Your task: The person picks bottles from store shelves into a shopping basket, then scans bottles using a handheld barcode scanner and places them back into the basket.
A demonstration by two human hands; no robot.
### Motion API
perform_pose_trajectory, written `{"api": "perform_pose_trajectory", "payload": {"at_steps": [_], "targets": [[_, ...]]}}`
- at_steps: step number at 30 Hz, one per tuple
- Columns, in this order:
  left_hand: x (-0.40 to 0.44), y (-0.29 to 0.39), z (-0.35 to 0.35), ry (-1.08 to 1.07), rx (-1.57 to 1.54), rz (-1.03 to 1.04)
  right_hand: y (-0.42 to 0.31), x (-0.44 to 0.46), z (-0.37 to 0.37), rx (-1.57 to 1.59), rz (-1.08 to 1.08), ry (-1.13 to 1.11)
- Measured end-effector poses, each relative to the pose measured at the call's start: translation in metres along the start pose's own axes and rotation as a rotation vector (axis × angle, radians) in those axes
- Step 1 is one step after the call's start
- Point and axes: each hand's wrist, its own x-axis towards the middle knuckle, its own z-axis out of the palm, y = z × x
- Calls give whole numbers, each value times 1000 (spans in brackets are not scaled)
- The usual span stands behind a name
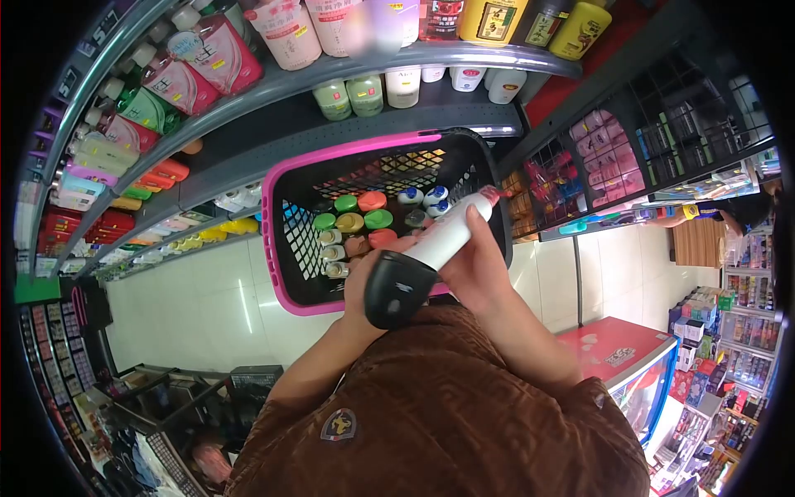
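Note:
In front of my chest, a white bottle with a pinkish-red top lies tilted across both hands. My right hand is closed around it, thumb along its side. At its lower left end is a rounded black piece with a small pale mark; I cannot tell whether it belongs to the bottle or is a separate device. My left hand wraps this black end, its fingers partly hidden. Just beyond my hands, a black basket with a pink rim holds several upright bottles with green, red, blue and cream tops.
Behind the basket runs a curved shelf of pump bottles, with white and green bottles on the level below. Wire racks of packaged goods stand on the right. A red-topped chest freezer is at lower right, on a pale tiled floor.

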Motion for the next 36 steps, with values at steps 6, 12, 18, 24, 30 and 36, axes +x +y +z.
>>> {"api": "perform_pose_trajectory", "payload": {"at_steps": [6,12,18,24,30,36], "targets": [[-44,14,-27,4,18,-257,-23,6,-14,139,162,-259],[8,77,-73,-291,-567,-833,-26,-4,-25,105,214,-389],[12,80,-66,-497,-365,-863,-30,1,-28,222,291,-459],[17,76,-64,-477,-316,-822,-38,-1,-27,204,262,-468],[24,73,-62,-341,-538,-921,-49,2,-27,244,216,-440],[23,61,-57,-366,-504,-807,-55,9,-25,199,204,-397]]}}
